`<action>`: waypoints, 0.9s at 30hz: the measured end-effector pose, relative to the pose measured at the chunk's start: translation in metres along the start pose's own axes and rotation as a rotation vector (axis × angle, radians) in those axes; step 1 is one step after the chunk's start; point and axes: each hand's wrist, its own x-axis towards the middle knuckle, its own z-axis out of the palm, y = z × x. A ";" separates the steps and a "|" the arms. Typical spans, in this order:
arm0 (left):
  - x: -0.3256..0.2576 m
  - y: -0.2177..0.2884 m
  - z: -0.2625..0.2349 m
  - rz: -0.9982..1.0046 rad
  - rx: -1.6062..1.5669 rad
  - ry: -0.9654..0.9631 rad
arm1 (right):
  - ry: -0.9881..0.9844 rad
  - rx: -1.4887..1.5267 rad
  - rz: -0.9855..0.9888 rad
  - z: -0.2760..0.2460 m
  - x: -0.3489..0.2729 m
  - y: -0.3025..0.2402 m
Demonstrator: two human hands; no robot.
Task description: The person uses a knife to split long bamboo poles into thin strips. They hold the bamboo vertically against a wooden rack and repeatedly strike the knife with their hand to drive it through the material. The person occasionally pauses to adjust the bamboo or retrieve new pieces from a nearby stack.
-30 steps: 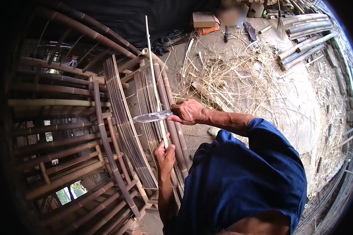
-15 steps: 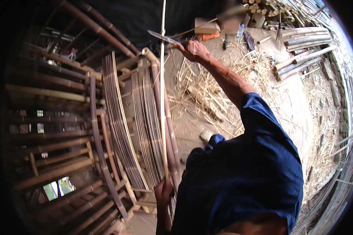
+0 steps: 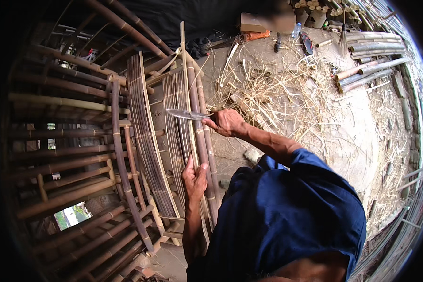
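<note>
My right hand (image 3: 228,123) is closed around the handle of a knife (image 3: 179,113), its blade pointing left. The blade lies across a long, pale bamboo strip (image 3: 184,61), roughly halfway along its visible length. Lower down, my left hand (image 3: 194,181) grips the same strip, thumb on one side and fingers on the other. The strip runs away from me over a bamboo frame, whose long pole (image 3: 199,127) lies just right of it. Under and beside the strip are dark bamboo slats (image 3: 171,113); where its near end lies I cannot tell.
Another slatted bamboo panel (image 3: 148,141) and a rack of dark poles (image 3: 117,164) stand at the left. Shavings (image 3: 263,94) litter the floor ahead. Cut bamboo poles (image 3: 361,75), a broom (image 3: 343,42), a water bottle (image 3: 296,30) and a cardboard box (image 3: 251,22) are farther off.
The knife has come nearer to me along the strip in my right hand. My left hand has moved farther forward, and the strip's far end now shows.
</note>
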 end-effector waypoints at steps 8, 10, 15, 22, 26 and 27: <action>-0.017 -0.009 -0.010 0.104 -0.036 -0.010 | 0.001 -0.025 -0.375 -0.008 -0.003 -0.012; -0.041 0.001 -0.015 0.139 0.054 0.000 | -0.063 -0.120 -0.064 -0.008 0.025 -0.002; -0.155 -0.021 -0.044 0.033 0.487 -0.064 | 0.330 -0.118 0.250 -0.085 0.110 0.088; -0.156 -0.016 -0.048 -0.289 0.510 -0.219 | 0.110 1.237 0.352 -0.082 0.098 0.048; -0.088 -0.012 -0.045 -0.105 0.299 -0.216 | 0.131 1.314 0.292 -0.045 0.090 0.018; -0.061 -0.016 -0.036 0.021 0.270 -0.153 | 0.109 1.163 0.173 -0.041 0.079 -0.001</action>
